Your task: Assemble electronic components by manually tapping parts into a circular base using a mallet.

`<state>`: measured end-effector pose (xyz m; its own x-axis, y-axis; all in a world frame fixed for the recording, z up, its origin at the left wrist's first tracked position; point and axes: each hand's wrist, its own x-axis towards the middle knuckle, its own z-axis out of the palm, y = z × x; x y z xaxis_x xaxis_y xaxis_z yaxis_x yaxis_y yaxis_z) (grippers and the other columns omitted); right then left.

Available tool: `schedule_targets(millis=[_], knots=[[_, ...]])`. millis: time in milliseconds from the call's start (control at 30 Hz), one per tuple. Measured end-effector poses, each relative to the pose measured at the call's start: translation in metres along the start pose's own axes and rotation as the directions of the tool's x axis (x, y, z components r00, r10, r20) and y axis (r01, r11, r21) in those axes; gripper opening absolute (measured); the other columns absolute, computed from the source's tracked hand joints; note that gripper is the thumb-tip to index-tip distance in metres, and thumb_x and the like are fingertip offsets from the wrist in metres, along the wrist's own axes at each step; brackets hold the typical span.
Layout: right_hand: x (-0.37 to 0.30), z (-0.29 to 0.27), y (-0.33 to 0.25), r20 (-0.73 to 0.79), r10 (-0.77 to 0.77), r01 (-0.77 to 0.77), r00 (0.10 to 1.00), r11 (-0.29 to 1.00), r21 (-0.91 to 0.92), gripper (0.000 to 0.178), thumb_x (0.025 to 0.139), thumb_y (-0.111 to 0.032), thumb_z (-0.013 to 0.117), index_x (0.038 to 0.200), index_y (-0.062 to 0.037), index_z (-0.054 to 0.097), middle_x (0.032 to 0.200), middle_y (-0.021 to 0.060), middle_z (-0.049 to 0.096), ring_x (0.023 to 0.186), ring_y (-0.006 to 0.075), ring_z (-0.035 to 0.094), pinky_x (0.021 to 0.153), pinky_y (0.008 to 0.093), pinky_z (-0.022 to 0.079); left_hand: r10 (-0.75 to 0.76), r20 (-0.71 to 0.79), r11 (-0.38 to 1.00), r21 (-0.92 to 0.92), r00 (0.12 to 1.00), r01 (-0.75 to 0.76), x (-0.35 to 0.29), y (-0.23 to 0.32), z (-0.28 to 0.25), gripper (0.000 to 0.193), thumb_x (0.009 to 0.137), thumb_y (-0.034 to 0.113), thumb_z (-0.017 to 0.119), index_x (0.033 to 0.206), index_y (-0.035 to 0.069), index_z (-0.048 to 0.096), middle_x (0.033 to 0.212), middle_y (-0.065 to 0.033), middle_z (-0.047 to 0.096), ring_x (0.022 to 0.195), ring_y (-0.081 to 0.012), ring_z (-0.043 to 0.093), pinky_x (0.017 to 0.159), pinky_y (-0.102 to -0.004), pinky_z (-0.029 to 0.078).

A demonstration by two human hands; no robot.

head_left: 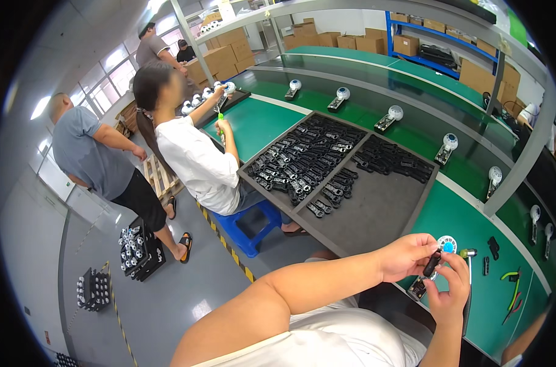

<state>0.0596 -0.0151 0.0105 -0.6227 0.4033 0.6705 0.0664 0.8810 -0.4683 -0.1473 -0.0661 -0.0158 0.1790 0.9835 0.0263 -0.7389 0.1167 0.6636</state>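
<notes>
At the bench's near edge, my left hand pinches a small dark plastic part between thumb and fingers. My right hand grips the same part from the other side, its thumb and forefinger close around the lower end. Just below and behind my fingers is a device with a round white head and blue centre. Its narrow body with an exposed circuit board shows beside my left wrist; my hands hide the middle. A tool with a yellow-green end is right beside my right fingers.
A grey-lined tray holds many black shells. Round-headed devices line the dark green belt. Green-handled pliers, red-handled cutters and black parts lie right. A seated co-worker holds a green tool.
</notes>
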Motion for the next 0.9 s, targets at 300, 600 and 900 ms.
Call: schedule_targets(millis=[300,600,900], knots=[[-0.001,-0.003,0.001,-0.023,0.066,-0.066,0.998,0.998,-0.018,0.037,0.074,-0.007,0.087,0.108,-0.0061,0.073,0.141,0.0162,0.068,0.122,0.0372,0.067,0.105,0.0464,0.054,-0.013,0.027,0.999,-0.046,1.0,0.014,0.005,-0.009,-0.004,0.018,0.111,0.023,0.066,0.118,0.006,0.063,0.114,-0.0148,0.07,0.095,-0.0216,0.069,0.081,-0.0379,0.061],[-0.001,-0.007,0.003,-0.021,0.05,-0.05,0.999,0.999,-0.016,0.039,0.07,-0.009,0.092,0.102,-0.0057,0.07,0.137,0.0119,0.072,0.117,0.0344,0.067,0.102,0.0446,0.054,-0.097,0.088,0.99,-0.098,0.991,0.106,0.011,-0.013,-0.005,0.017,0.114,0.02,0.059,0.117,0.004,0.062,0.115,-0.0144,0.07,0.099,-0.0204,0.072,0.088,-0.0376,0.062],[-0.022,-0.024,0.012,-0.087,0.112,-0.112,0.99,0.994,0.006,0.045,0.068,-0.006,0.092,0.106,-0.0065,0.067,0.135,0.0142,0.073,0.118,0.0322,0.067,0.103,0.0428,0.054,0.01,0.045,0.83,0.557,0.999,-0.034,-0.002,-0.001,0.008,0.039,0.104,0.023,0.072,0.135,0.002,0.06,0.132,-0.0158,0.068,0.121,-0.029,0.067,0.106,-0.0463,0.056]])
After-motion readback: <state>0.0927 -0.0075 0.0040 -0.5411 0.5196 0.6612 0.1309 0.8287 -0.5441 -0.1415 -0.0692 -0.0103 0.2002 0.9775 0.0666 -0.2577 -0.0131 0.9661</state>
